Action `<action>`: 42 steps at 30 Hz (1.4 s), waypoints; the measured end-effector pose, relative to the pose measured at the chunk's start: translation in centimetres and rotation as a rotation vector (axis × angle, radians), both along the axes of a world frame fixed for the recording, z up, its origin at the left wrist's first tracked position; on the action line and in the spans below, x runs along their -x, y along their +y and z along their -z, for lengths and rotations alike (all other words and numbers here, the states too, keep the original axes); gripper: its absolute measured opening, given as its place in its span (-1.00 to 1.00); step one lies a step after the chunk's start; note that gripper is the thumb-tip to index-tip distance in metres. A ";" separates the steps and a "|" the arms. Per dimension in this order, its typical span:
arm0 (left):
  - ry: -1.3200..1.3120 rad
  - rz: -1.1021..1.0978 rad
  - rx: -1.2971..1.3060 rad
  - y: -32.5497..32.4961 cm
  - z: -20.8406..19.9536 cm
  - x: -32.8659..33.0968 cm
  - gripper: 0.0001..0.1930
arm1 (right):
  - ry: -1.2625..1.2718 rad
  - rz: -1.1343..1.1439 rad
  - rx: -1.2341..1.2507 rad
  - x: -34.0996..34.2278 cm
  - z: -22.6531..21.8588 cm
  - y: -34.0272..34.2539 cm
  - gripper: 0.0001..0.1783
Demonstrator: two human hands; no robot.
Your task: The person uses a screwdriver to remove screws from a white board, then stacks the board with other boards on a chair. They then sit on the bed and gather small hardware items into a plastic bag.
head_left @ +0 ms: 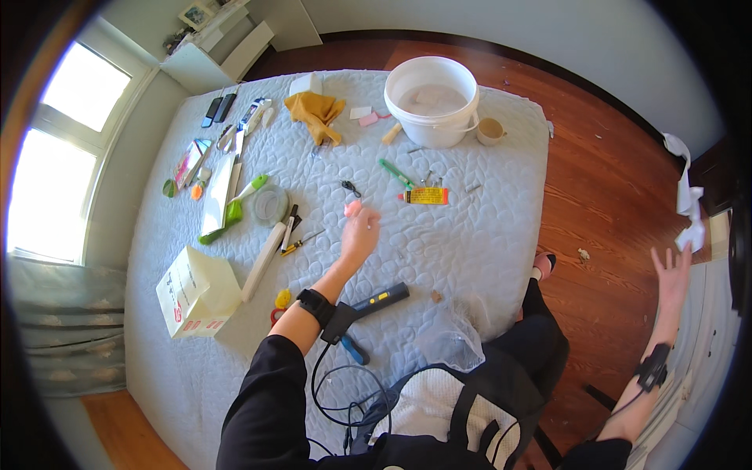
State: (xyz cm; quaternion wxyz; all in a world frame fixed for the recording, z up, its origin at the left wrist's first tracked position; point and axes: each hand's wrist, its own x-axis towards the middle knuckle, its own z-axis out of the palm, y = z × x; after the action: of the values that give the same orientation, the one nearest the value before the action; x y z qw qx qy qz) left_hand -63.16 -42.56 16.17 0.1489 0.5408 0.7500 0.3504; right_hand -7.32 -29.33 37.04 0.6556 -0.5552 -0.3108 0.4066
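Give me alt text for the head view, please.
A person's left hand is at a small pink item over a quilted bed, the right hand spread open beyond the bed's right side. Farther back stand a white bucket and tan cup.

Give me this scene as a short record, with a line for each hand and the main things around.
Left hand: left hand at a small pink object; grip unclear
Right hand: right hand, fingers spread, beside a white strip; contact unclear
Surface: light quilted cover
Far side: white bucket, brown cup right of it, mustard cloth left
Nearer than bucket: yellow-and-red tube
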 end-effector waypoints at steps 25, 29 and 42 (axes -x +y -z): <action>-0.477 0.583 0.202 -5.5 -9.2 -10.6 -0.87 | -0.718 -0.658 0.086 21.2 8.1 -19.8 -0.86; -0.577 0.851 0.201 -7.3 -14.0 -13.9 -0.84 | -0.700 -0.627 0.067 22.0 8.0 -19.2 -0.84; 0.448 0.357 -0.008 10.5 0.8 -6.4 -0.74 | -0.497 -0.415 0.167 19.0 5.2 -16.9 -0.81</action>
State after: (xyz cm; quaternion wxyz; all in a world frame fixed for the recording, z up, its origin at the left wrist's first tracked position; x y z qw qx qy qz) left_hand -56.74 -32.05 15.34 0.0369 0.7290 0.6556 0.1935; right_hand -26.34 -46.26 31.87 0.4151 -0.6141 -0.5332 0.4078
